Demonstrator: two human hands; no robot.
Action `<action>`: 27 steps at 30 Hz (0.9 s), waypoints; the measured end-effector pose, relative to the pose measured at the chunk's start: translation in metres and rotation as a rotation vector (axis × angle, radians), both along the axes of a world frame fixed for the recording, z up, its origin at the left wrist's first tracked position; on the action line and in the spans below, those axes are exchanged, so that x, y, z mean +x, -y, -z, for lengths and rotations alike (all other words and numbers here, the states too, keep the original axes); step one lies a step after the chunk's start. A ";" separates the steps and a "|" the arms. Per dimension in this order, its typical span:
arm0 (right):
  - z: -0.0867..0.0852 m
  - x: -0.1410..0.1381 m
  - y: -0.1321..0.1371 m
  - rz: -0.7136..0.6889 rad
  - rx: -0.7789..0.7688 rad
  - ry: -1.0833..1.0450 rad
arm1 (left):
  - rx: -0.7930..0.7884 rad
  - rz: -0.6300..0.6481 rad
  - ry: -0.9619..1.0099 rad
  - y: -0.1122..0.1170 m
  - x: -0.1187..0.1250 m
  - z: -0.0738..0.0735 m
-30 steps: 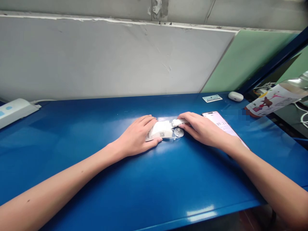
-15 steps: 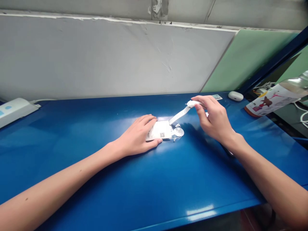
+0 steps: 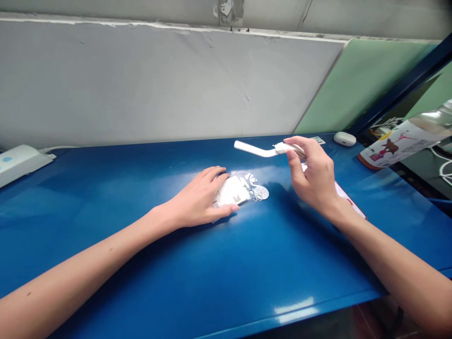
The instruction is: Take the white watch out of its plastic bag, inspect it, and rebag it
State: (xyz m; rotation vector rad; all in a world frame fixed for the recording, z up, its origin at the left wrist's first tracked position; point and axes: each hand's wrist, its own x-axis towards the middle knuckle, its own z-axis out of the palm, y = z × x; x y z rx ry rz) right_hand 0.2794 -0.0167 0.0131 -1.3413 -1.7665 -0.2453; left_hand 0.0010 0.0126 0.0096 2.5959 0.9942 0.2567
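My left hand (image 3: 199, 195) rests on the blue desk, its thumb and fingers on either side of a white printed card (image 3: 231, 190) with a small square code. Clear, shiny wrapping surrounds the card, and a round silvery tag (image 3: 261, 192) lies at its right end. Above and to the right, my right hand (image 3: 312, 169) pinches a bundled white strip (image 3: 254, 149) between thumb and fingers. The strip's free end points left in the air, apart from the card. Part of the bundle is hidden by my fingers.
A phone (image 3: 349, 200) lies partly under my right forearm. Behind are a white earbud case (image 3: 344, 139) and a small card (image 3: 319, 140). A labelled bottle (image 3: 399, 143) leans at the right. A white device (image 3: 26, 162) with a cable sits far left, against the wall panel (image 3: 141, 84).
The strip's free end has come away from the card and swung up to the left. The card has tilted slightly under my left hand, and its clear wrapping shows more.
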 end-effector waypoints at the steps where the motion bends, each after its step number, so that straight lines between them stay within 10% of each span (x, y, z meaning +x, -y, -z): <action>1: -0.001 0.000 0.000 0.005 0.011 -0.012 | 0.014 0.019 -0.007 -0.001 -0.001 0.001; 14: -0.003 -0.011 0.008 -0.120 0.027 -0.010 | -0.006 -0.025 0.137 -0.014 -0.007 0.008; 27: -0.002 -0.040 0.023 -0.351 -0.124 -0.055 | 0.307 0.069 0.349 0.009 0.012 -0.015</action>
